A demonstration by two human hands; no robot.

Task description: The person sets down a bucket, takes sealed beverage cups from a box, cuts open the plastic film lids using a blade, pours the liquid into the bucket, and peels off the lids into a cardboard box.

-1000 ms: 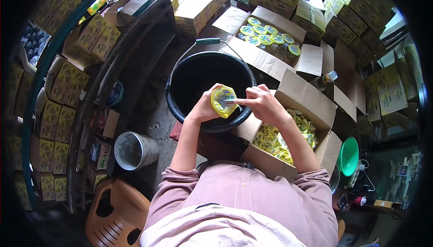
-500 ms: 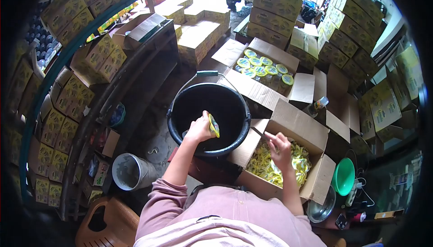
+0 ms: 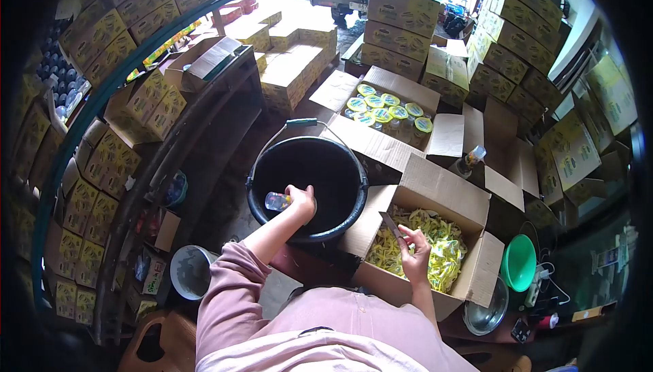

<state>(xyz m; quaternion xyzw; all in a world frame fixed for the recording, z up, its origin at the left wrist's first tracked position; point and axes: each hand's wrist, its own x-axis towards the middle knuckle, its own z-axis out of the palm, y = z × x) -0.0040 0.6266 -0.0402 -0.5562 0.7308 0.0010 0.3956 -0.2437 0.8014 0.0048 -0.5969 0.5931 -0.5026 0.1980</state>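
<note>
My left hand [image 3: 302,204] is closed around a small clear plastic cup [image 3: 277,201] over the near left part of a black bucket [image 3: 361,217]. The cup is tipped on its side, its clear end pointing left; my hand hides the other end. In my right hand [image 3: 415,255] is a flat, dark knife [image 3: 391,228], its blade pointing up and left. That hand is above an open cardboard box [image 3: 441,194] heaped with yellow film scraps [image 3: 445,258].
Beyond the bucket, an open carton [image 3: 371,149] holds several yellow-lidded cups [image 3: 389,100]. A clear bottle-like container [image 3: 468,161] stands to the right. A grey pail [image 3: 192,273], a green bowl [image 3: 519,263] and stacked cartons [image 3: 401,22] surround the work spot.
My left hand has turned the cup, so its yellow lid no longer shows and its clear end points left. My right hand and the knife have moved slightly down. The view has shifted a little.
</note>
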